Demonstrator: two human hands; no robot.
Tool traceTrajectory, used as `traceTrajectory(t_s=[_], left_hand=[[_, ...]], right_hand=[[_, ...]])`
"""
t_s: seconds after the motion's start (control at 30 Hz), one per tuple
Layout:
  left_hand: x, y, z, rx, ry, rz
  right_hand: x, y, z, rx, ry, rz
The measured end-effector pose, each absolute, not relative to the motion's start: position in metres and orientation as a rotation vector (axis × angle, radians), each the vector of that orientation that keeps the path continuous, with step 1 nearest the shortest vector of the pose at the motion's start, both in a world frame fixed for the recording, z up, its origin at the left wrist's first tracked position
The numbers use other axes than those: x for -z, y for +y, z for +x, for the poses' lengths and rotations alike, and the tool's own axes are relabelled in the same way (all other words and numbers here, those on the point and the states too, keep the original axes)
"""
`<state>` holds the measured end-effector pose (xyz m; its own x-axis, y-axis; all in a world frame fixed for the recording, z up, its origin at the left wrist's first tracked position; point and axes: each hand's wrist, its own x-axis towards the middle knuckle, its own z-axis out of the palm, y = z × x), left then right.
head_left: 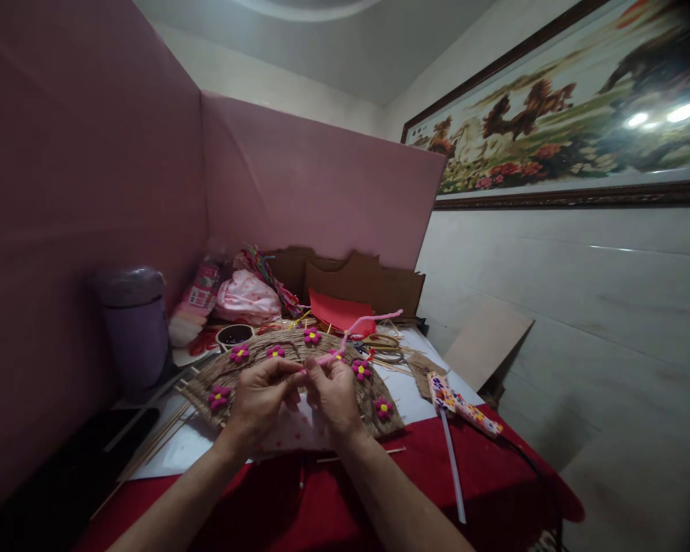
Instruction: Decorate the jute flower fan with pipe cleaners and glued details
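Note:
Between my two hands is a fuzzy pink pipe cleaner (352,331), its long free end curving up and to the right. The fingertips of my left hand (260,399) are pinched together at its near end. Close beside them, my right hand (334,395) pinches the same pipe cleaner between thumb and fingers. Under and behind both hands lies a brown fan-shaped piece (207,376) wound with cord-like strands, dotted with several magenta flowers (361,369) with yellow centres. White fabric with red dots (293,429) shows beneath my hands.
A glue gun (463,402) with a clear glue stick lies at the right on the red cloth (414,491). Scissors (382,349), red paper (339,310) and cardboard (368,280) sit behind. At left stand a purple lidded container (135,337) and thin sticks (149,448).

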<state>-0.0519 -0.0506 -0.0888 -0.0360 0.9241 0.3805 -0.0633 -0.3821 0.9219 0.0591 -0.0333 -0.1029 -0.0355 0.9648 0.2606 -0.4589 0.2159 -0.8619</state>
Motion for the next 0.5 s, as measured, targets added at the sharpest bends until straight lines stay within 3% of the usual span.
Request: traceTrajectory(t_s=[0.5], left_hand=[[0.0898,-0.0503,-0.0519,-1.569,0.942,1.367]], right_hand=[[0.1074,-0.0313,0.0572,-1.174,-1.084,-0.651]])
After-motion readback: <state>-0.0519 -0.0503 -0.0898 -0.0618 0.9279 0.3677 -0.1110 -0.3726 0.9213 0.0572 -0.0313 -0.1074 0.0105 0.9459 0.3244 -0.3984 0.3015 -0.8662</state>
